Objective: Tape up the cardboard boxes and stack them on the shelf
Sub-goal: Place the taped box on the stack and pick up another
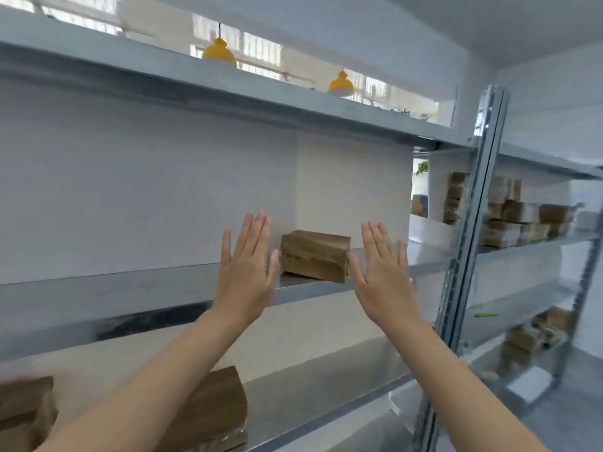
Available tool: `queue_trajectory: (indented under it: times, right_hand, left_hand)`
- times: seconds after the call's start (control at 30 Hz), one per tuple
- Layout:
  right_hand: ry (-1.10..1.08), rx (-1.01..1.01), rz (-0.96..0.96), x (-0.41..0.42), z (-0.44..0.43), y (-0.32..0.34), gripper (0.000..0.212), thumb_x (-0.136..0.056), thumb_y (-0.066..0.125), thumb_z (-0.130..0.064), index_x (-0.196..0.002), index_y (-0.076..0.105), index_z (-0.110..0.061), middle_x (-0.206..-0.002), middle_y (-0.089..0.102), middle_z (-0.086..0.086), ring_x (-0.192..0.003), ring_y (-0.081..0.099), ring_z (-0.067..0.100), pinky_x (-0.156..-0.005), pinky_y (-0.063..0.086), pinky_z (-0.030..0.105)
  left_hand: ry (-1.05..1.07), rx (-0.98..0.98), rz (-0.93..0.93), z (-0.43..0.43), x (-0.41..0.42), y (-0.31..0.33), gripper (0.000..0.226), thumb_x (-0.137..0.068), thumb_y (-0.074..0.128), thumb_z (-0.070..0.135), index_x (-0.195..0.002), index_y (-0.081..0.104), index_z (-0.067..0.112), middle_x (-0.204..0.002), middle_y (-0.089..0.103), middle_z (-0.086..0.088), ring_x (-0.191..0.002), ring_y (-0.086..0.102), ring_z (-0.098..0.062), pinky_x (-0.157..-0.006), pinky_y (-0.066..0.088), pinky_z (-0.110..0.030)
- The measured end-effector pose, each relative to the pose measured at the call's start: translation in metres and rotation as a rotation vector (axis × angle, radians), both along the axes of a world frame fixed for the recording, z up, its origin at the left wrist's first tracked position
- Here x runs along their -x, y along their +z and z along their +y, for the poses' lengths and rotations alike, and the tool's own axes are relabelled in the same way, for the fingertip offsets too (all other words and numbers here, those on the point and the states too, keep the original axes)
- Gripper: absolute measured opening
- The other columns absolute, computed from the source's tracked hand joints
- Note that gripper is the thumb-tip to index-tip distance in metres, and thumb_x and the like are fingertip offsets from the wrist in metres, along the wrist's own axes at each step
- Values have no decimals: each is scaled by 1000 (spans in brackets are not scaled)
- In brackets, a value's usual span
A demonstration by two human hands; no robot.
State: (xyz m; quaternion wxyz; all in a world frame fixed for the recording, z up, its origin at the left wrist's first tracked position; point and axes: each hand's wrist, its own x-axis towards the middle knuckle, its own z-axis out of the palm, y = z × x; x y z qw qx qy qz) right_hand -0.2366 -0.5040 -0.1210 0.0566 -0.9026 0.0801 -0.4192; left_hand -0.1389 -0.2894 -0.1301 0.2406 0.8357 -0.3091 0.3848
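Your left hand [244, 272] and right hand [383, 275] are both up, palms fwd, fingers [257, 230] straight and close together, holding nothing. Taped cardboard box [315, 256] sits on the middle shelf [163, 288] between your hands, near the front edge, apart from both. Two more boxes on the lower shelf [310, 386]: one [215, 412] behind your left forearm, one [24, 412] at far left. More stacked boxes [515, 220] on the rack to the right.

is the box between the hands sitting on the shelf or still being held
On the shelf. The cardboard box rests on the middle shelf; the left hand and right hand are open, flanking it without gripping.
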Motion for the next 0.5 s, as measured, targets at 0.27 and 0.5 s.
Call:
queue_trajectory:
  times: [0.27, 0.5]
  right_hand:
    - [96, -276, 92, -105, -72, 11, 63, -107, 28, -44, -160, 5, -21, -168, 1, -9, -151, -8, 2, -125, -6, 33]
    - [358, -799, 87, -174, -84, -7, 63, -106, 35, -45, -160, 12, -23, -167, 10, -10, -152, 5, 5, -123, 5, 26]
  left_hand:
    - [78, -134, 73, -86, -117, 13, 66, -99, -5, 46, -159, -8, 18, -166, -16, 9, -149, -24, -5, -121, -19, -39]
    - [-123, 208, 522, -117, -160, 10, 62, -107, 26, 44, -160, 2, 23, -168, -1, 9, -153, -5, -4, -124, -2, -28]
